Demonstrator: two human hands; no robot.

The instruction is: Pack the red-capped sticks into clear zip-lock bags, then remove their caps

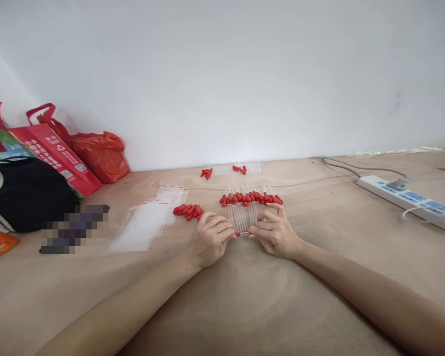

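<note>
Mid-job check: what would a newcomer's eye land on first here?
First, the band of red dropper bulbs in the middle, just past the left hand and right hand, which hold one dropper between them. Next, the red shopping bag at the left and the white power strip at the right.

Left hand (212, 239) and right hand (278, 235) holding one red-capped tube (244, 234), more clear tubes (237, 217) just past the grip, red caps (188, 211) left of it, flat bags (139, 228) farther left
</note>
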